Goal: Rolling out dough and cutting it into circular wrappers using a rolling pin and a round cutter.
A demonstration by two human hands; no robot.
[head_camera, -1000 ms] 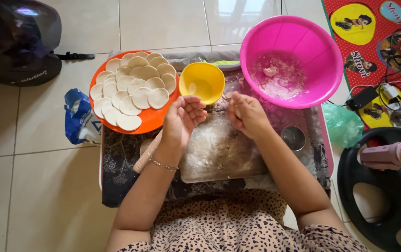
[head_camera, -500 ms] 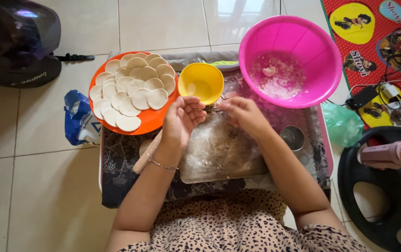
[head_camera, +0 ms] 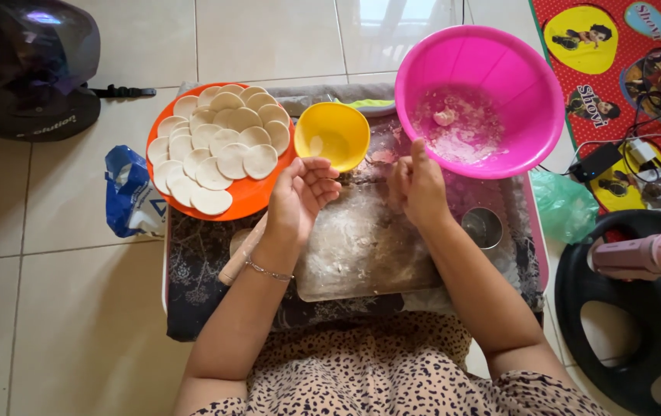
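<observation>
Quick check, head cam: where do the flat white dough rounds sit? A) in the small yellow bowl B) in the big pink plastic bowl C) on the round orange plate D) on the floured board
C: the flat white dough rounds lie overlapped on the round orange plate, left of the small yellow bowl; the big pink plastic bowl holds only floury scraps.

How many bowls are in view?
2: a small yellow bowl beside the orange plate, above the left hand, and a big pink bowl right of it.
</observation>
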